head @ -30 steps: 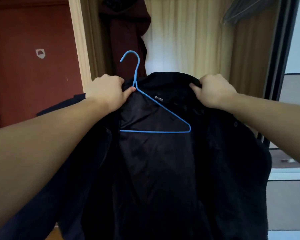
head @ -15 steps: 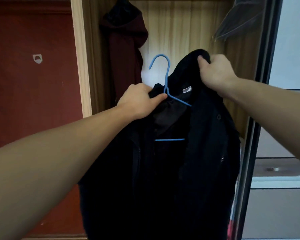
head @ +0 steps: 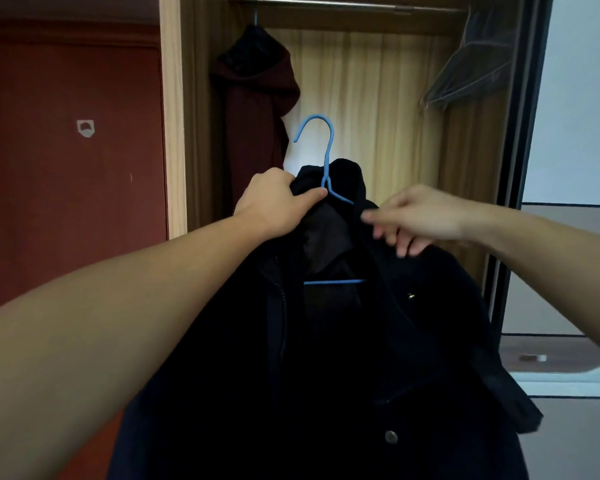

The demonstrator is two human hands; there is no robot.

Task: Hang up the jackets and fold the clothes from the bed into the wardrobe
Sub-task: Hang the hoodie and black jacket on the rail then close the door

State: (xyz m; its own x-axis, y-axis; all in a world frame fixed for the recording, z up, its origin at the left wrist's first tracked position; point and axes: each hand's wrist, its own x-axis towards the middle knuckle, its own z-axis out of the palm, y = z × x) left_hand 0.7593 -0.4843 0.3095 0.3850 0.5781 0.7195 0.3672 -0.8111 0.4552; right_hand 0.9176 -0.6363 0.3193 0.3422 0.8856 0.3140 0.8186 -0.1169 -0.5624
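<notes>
Jacket (head: 326,358) beneath left grip (head: 274,199)

Both forearms bare up to frame edge, no sleeves, watch or rings visible. Left hand (head: 278,202) & right hand (head: 420,216) ungloved, nails short. Right hand's fingertips (head: 404,250) slightly motion-blurred, so no finer detail there.

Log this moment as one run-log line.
left hand: grips dark jacket at blue hanger neck | right hand: open by collar | rail: hanger not yet hooked
</notes>
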